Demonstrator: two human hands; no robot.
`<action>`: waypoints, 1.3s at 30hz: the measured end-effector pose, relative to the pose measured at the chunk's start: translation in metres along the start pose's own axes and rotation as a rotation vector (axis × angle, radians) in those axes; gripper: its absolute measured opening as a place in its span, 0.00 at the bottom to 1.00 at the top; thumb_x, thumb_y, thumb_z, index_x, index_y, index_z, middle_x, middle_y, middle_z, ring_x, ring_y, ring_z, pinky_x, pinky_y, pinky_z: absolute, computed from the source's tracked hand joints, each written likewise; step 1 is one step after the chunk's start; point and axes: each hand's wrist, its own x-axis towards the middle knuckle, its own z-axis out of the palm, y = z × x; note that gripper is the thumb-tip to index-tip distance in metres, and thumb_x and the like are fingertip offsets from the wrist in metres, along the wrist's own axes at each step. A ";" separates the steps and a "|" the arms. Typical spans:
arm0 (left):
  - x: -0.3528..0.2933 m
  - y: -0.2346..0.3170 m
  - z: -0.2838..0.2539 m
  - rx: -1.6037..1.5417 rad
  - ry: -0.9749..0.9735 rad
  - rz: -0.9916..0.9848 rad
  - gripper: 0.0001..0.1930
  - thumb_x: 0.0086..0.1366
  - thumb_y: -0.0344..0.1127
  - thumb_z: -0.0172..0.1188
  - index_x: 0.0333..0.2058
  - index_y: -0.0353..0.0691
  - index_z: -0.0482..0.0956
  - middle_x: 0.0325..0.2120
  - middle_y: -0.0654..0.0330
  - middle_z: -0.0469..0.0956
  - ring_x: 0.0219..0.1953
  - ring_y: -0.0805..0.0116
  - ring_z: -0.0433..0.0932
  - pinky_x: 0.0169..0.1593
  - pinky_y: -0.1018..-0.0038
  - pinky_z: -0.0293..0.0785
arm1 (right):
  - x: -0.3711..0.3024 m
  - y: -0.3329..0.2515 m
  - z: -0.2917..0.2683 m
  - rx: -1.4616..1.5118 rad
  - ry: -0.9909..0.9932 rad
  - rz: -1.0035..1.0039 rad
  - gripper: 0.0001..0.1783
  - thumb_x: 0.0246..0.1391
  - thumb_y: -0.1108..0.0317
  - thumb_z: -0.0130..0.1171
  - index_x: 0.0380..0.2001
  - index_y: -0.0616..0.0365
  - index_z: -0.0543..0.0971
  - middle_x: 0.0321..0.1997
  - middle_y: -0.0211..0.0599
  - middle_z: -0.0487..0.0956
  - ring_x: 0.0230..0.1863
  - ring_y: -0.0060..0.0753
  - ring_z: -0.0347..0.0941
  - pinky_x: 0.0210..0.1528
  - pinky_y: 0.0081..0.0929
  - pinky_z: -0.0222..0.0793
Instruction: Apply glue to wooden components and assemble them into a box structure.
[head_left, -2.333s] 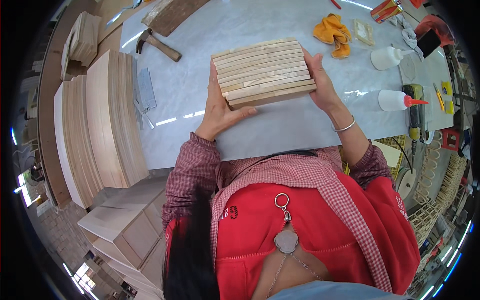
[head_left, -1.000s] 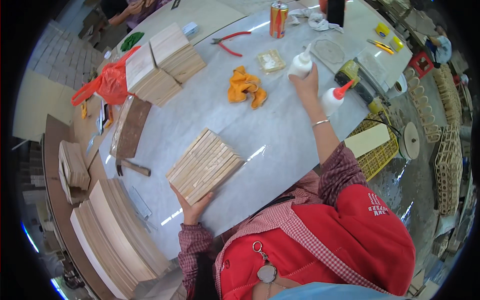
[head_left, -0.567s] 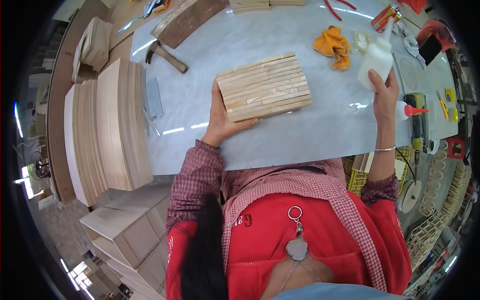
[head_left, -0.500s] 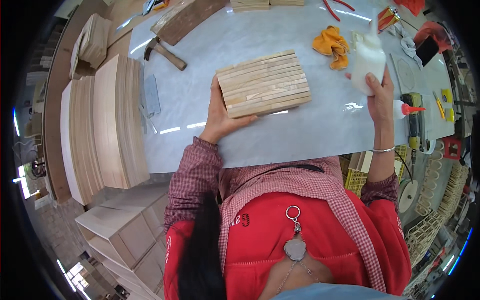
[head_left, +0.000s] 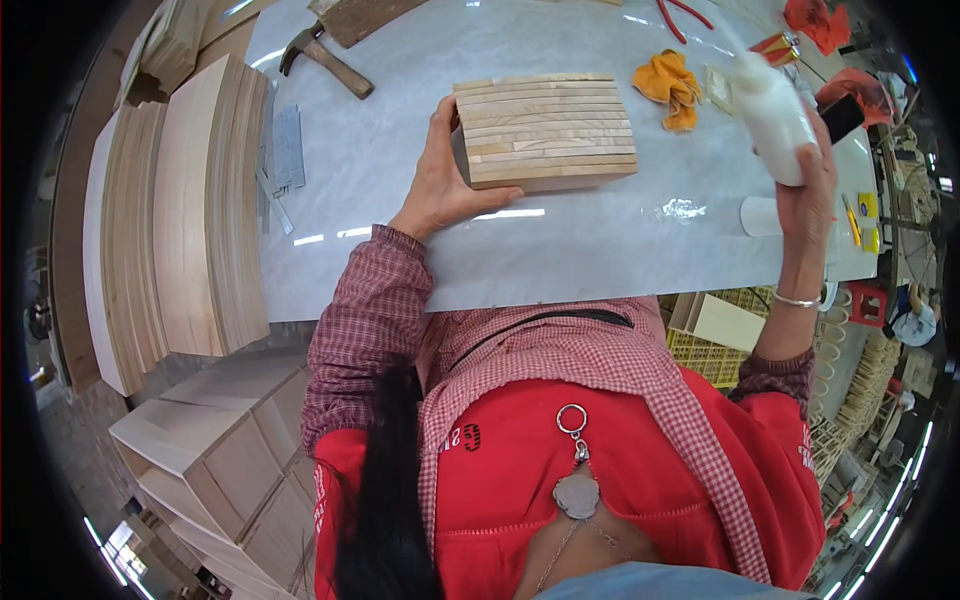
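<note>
A hammer (head_left: 343, 72) lies left of the person's left hand (head_left: 440, 185), which clasps the left end of the stacked wooden strips (head_left: 548, 128) on the grey table (head_left: 520, 262). Past an orange cloth (head_left: 667, 88), the right hand (head_left: 808, 188) grips a white bottle (head_left: 774, 122), tilted leftward.

Got a claw hammer (head_left: 337, 63) lying at the top left of the bench (head_left: 520, 255), just beside a chunky wooden block (head_left: 368, 18). Also got big stacks of pale wood panels (head_left: 195, 220) down the left, with a flat grey strip (head_left: 288, 148) nearby. Over on the right, a scrunched-up orange cloth (head_left: 670, 88), red-handled pliers (head_left: 667, 20) cut off by the top edge, a red and gold can (head_left: 778, 47), a dark phone (head_left: 840, 118) and a yellow utility knife (head_left: 852, 222). Down below, a yellow plastic crate (head_left: 705, 362), a red plastic stool (head_left: 868, 303) and some wooden boxes (head_left: 190, 435).
</note>
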 end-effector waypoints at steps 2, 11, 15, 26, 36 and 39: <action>-0.001 0.000 0.000 -0.006 0.009 -0.002 0.60 0.29 0.41 0.76 0.59 0.40 0.45 0.53 0.48 0.59 0.55 0.50 0.61 0.59 0.62 0.58 | 0.005 -0.001 -0.002 0.072 0.005 -0.058 0.39 0.44 0.58 0.61 0.56 0.63 0.59 0.53 0.54 0.64 0.50 0.43 0.64 0.39 0.34 0.71; 0.002 -0.007 0.001 -0.024 0.015 0.045 0.60 0.28 0.41 0.76 0.60 0.41 0.45 0.53 0.49 0.59 0.55 0.50 0.61 0.59 0.61 0.58 | 0.014 0.052 -0.008 1.084 -0.046 0.318 0.40 0.49 0.52 0.58 0.57 0.64 0.54 0.55 0.56 0.62 0.52 0.46 0.64 0.41 0.30 0.73; -0.001 -0.005 0.001 -0.025 0.009 0.016 0.60 0.28 0.41 0.76 0.60 0.42 0.45 0.53 0.49 0.58 0.55 0.51 0.61 0.59 0.61 0.58 | 0.004 0.045 0.028 0.757 0.113 0.328 0.38 0.50 0.51 0.56 0.55 0.66 0.57 0.52 0.55 0.66 0.48 0.48 0.68 0.43 0.34 0.74; -0.002 -0.008 0.002 -0.022 0.016 0.029 0.60 0.29 0.42 0.76 0.60 0.43 0.45 0.54 0.50 0.58 0.56 0.51 0.61 0.59 0.61 0.58 | -0.011 0.031 0.075 0.431 -0.034 0.443 0.38 0.51 0.51 0.54 0.56 0.68 0.55 0.55 0.53 0.64 0.50 0.50 0.68 0.44 0.38 0.75; -0.001 -0.010 0.003 0.019 0.033 0.066 0.60 0.29 0.43 0.76 0.59 0.44 0.45 0.53 0.50 0.59 0.55 0.50 0.62 0.59 0.60 0.59 | -0.009 0.022 0.105 0.458 -0.115 0.433 0.32 0.47 0.59 0.59 0.52 0.66 0.65 0.48 0.51 0.69 0.48 0.48 0.69 0.46 0.38 0.73; -0.001 -0.010 0.003 0.019 0.041 0.070 0.59 0.29 0.43 0.76 0.59 0.44 0.46 0.52 0.50 0.59 0.55 0.50 0.62 0.59 0.60 0.59 | -0.010 0.022 0.110 0.305 -0.132 0.378 0.30 0.46 0.60 0.60 0.51 0.64 0.66 0.47 0.49 0.70 0.48 0.46 0.69 0.46 0.36 0.72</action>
